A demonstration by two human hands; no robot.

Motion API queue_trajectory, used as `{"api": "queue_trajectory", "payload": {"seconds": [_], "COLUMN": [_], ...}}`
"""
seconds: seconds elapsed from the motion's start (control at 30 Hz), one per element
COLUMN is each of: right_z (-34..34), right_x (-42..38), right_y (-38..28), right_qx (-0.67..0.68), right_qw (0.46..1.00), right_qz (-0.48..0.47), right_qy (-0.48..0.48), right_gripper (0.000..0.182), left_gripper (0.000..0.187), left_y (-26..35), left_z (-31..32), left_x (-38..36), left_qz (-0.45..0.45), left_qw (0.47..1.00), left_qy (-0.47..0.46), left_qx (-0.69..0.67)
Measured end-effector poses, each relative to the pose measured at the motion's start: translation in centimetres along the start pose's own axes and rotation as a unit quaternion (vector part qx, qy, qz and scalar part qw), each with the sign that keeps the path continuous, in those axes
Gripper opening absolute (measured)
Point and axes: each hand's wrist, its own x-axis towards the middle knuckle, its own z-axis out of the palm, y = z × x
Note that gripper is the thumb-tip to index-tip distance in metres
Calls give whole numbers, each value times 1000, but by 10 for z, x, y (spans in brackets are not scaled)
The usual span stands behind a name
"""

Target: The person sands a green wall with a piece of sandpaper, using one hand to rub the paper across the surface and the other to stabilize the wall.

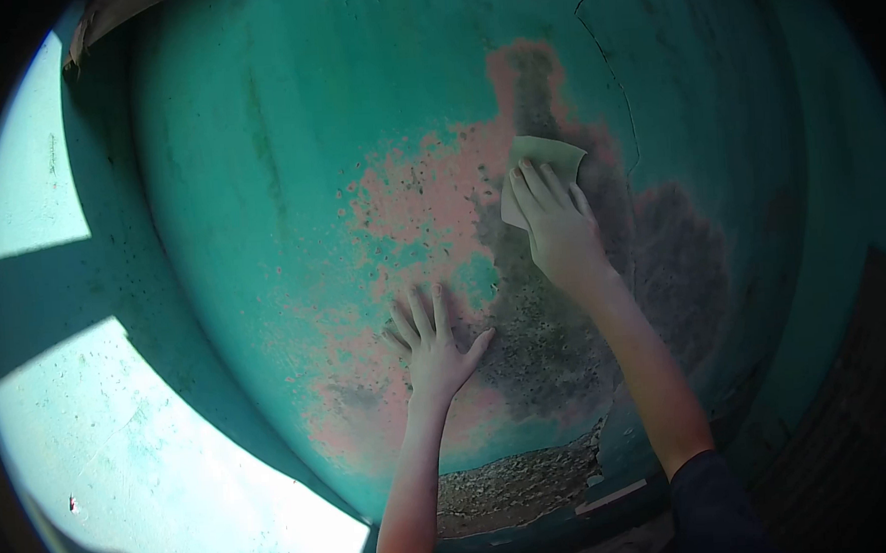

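Observation:
A green painted wall [234, 117] fills the view, its paint worn through to pink and dark grey patches. My right hand [566, 235] holds a pale, slightly curled sheet of sandpaper [554, 152] flat against the wall, over the upper part of the grey patch. The fingers lie across the sheet, and its lower left corner shows beside them. Lower and to the left, my left hand [434, 352] rests on the worn area with its fingers spread, and nothing is in it.
A thin crack [622, 92] runs down the wall right of the sandpaper. Near the bottom, a broken strip of rough bare masonry [519, 488] shows above a ledge. Bright sunlight falls on the side wall [162, 451] at left.

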Motion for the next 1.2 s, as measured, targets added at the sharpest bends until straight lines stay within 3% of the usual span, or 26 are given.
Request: {"api": "queue_trajectory", "payload": {"seconds": [0.27,0.53,0.77,0.97,1.2], "right_z": [5,-3,3,-1,8], "right_x": [-67,6,-24,25,-58], "right_y": [4,17,20,14,16], "right_qx": [11,5,-7,-16,13], "right_qw": [998,998,996,996,995], "right_qz": [-31,-56,-86,-90,-88], "right_qy": [-50,-17,-39,-13,-43], "right_gripper": [63,63,61,60,60], "left_gripper": [119,115,113,112,98], "left_y": [16,72,78,96,103], "left_z": [28,55,68,64,64], "left_x": [-23,-40,-49,-53,-82], "left_qz": [-15,-34,-29,-77,-66], "left_qw": [999,998,999,995,996], "left_qy": [-35,-39,-42,-51,-35], "left_qx": [5,-26,0,-33,-44]}}
